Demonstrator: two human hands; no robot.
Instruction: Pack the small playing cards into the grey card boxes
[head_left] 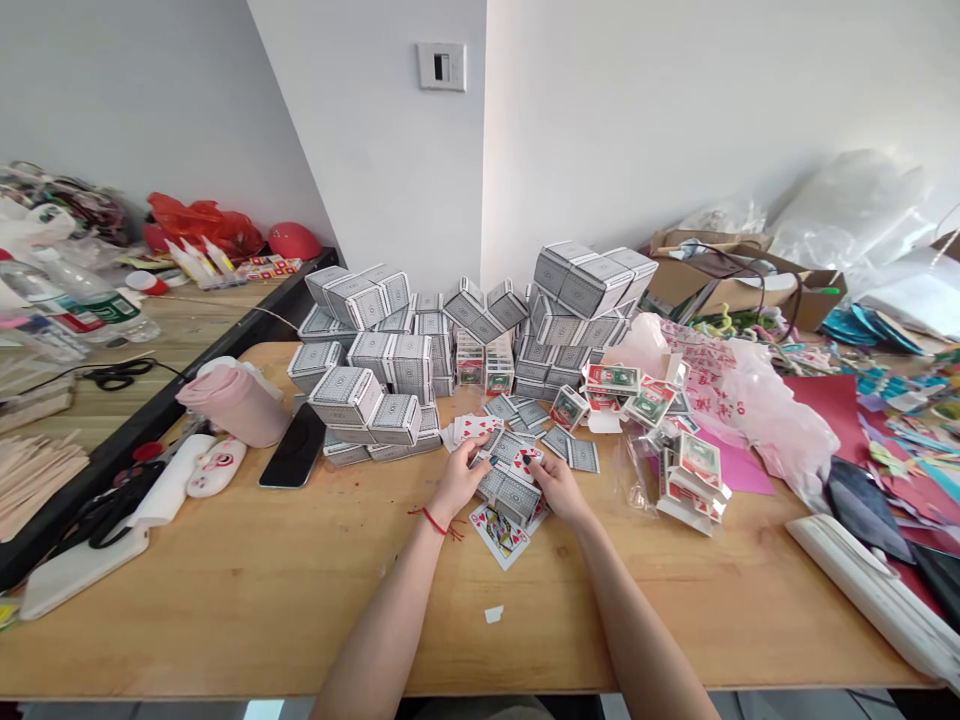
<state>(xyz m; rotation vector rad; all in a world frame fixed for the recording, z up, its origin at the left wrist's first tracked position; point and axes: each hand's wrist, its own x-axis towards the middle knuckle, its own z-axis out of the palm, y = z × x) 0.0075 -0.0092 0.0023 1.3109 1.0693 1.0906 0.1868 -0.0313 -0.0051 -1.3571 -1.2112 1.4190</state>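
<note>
My left hand (460, 476), with a red string at the wrist, pinches a playing card (487, 443) by its edge. In my right hand (558, 486), thumb and fingers close on a playing card with red hearts (528, 460). Just below both hands sits a small block made of grey-backed cards (510, 495). A face-up queen card (498, 537) lies partly under that block. Face-up heart cards (472, 427) rest beyond my left hand, and loose face-down cards (571, 449) are spread beyond my right. Exactly how the held cards meet the block is hidden by my fingers.
Stacked card blocks (364, 400) stand at the back left, with another stack (581, 300) at the back right. Opened card boxes (694, 470) and a plastic bag (739, 390) lie to the right. A phone (294, 448) and pink cup (236, 402) are left.
</note>
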